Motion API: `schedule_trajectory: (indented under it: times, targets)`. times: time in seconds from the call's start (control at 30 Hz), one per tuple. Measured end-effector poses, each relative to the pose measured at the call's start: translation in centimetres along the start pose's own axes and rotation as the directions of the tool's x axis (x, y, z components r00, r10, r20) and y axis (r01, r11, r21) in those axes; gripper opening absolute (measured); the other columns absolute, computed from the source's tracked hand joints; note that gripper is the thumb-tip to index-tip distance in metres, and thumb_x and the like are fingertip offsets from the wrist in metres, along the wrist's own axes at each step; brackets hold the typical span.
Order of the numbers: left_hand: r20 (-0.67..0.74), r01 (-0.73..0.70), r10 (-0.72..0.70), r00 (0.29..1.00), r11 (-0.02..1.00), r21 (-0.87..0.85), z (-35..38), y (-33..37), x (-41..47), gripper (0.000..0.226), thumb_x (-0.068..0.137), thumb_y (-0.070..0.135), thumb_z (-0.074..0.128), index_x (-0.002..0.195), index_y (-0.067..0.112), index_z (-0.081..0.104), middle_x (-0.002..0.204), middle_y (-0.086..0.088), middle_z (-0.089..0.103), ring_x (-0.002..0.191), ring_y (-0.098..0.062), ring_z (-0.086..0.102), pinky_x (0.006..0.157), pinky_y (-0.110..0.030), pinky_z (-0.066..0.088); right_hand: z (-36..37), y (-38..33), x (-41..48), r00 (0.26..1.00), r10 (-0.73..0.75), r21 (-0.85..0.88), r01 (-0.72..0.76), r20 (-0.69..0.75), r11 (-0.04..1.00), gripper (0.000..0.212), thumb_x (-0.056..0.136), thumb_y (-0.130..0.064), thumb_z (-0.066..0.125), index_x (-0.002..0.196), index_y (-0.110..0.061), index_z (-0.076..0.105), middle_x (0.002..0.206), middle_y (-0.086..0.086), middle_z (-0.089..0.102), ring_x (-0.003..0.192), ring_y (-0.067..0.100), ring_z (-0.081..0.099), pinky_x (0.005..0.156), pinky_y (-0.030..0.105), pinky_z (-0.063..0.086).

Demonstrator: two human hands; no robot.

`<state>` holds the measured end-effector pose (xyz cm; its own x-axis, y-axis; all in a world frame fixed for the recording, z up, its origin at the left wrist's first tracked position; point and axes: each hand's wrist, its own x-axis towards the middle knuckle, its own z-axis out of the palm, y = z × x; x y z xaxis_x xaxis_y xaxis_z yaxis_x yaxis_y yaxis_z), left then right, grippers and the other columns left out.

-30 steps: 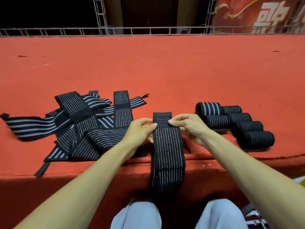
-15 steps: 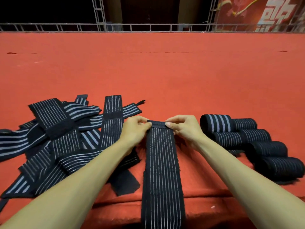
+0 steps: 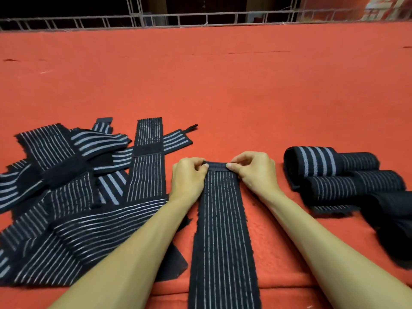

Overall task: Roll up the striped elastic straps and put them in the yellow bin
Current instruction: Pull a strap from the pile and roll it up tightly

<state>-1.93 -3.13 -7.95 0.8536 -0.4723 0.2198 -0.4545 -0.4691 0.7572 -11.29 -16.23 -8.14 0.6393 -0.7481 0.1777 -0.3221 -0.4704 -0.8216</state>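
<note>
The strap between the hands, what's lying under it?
Red carpet shows along both sides of the strap, so it seems to lie directly on that. The left hand and right hand pinch its rolled far end. Anything beneath the strap itself is covered.

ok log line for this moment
phase: starting roll | left hand, right hand pinch strap end | loose pile left | rolled straps right

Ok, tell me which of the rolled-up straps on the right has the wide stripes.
The rolled strap in the back row, nearest the right hand: it shows four broad grey bands. The other rolls show thin lines at most.
</note>
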Motion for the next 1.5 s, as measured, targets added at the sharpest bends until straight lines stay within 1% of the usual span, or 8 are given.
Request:
schedule_trajectory:
  times: [0.23,0.6,0.8,0.97,1.13,1.27,1.4,1.5]
  targets:
    - [0.038,0.012,-0.013,0.999,0.999,0.038,0.3,0.1,0.0,0.015,0.091,0.018,0.06,0.104,0.021,0.068,0.089,0.002,0.065,0.091,-0.016,0.059,0.078,-0.022,0.039,0.2,0.2,0.5,0.999,-0.029,-0.066,0.032,0.038,0.997,0.013,0.076,-0.026,0.081,0.081,-0.027,0.07,0.075,-0.009,0.066,0.068,0.004,0.058,0.061,0.013,0.038]
    - [0.22,-0.186,0.156,0.963,0.975,0.123,-0.6,0.8,-1.2,0.022,0.093,0.038,0.055,0.111,0.026,0.058,0.108,0.006,0.045,0.104,-0.013,0.032,0.088,-0.027,0.022,-0.7,-1.1,-1.4,0.987,-0.15,0.012,0.15,0.051,0.989,0.014,0.082,-0.01,0.071,0.074,-0.021,0.066,0.067,-0.009,0.062,0.061,0.002,0.051,0.058,0.006,0.035]
    - [0.229,-0.147,0.2,0.953,0.963,-0.227,-3.6,3.3,-4.8,0.009,0.098,0.025,0.054,0.094,0.017,0.054,0.08,0.01,0.055,0.077,-0.007,0.051,0.064,-0.009,0.037,-3.2,-3.1,-4.2,0.977,-0.208,0.08,0.204,0.044,0.976,0.018,0.081,-0.009,0.07,0.073,-0.025,0.064,0.067,-0.015,0.061,0.066,0.006,0.054,0.066,0.018,0.042]
    - [0.212,-0.222,0.294,0.932,0.925,-0.309,-7.2,7.9,-7.3,0.009,0.099,0.021,0.05,0.097,0.012,0.05,0.084,0.007,0.053,0.078,-0.006,0.048,0.067,-0.012,0.038,-7.6,-6.9,-7.3,0.949,-0.313,0.215,0.314,-0.04,0.925,0.019,0.08,-0.012,0.069,0.073,-0.028,0.061,0.071,-0.013,0.06,0.067,0.003,0.053,0.067,0.025,0.042]
    - [0.371,0.126,0.22,0.902,0.688,-0.715,-12.1,12.9,-11.1,0.011,0.1,0.016,0.05,0.105,0.008,0.055,0.088,-0.007,0.06,0.07,-0.011,0.057,0.06,-0.022,0.049,-12.7,-12.0,-10.5,0.932,-0.329,0.63,0.164,0.153,0.759,0.006,0.076,-0.017,0.067,0.074,-0.017,0.061,0.066,0.0,0.052,0.057,0.009,0.045,0.05,0.02,0.035]
    - [0.518,0.314,0.291,0.804,0.532,-0.786,-15.0,14.5,-12.9,0.025,0.101,0.021,0.046,0.112,0.005,0.061,0.086,-0.01,0.066,0.066,-0.016,0.062,0.057,-0.026,0.052,-15.1,-14.8,-12.2,0.896,-0.342,0.691,0.058,0.282,0.72,0.012,0.092,-0.011,0.06,0.08,-0.014,0.058,0.067,0.0,0.053,0.052,0.009,0.048,0.046,0.017,0.039]
    - [0.436,0.227,0.156,0.886,0.674,-0.703,-13.1,12.6,-13.4,0.023,0.105,0.021,0.039,0.099,0.012,0.059,0.082,-0.006,0.064,0.065,-0.011,0.06,0.056,-0.023,0.05,-12.8,-13.4,-12.7,0.949,-0.18,0.487,0.032,0.26,0.873,0.01,0.091,-0.017,0.065,0.083,-0.016,0.058,0.071,0.0,0.054,0.057,0.01,0.048,0.047,0.02,0.034]
    - [0.268,-0.01,0.162,0.95,0.871,-0.491,-10.6,9.3,-12.9,0.016,0.103,0.016,0.04,0.091,0.02,0.049,0.085,-0.002,0.056,0.074,-0.011,0.051,0.065,-0.026,0.042,-10.2,-10.5,-13.1,0.954,-0.094,0.452,-0.048,0.286,0.891,0.017,0.094,-0.024,0.061,0.079,-0.018,0.058,0.071,0.001,0.052,0.061,0.015,0.048,0.051,0.024,0.036]
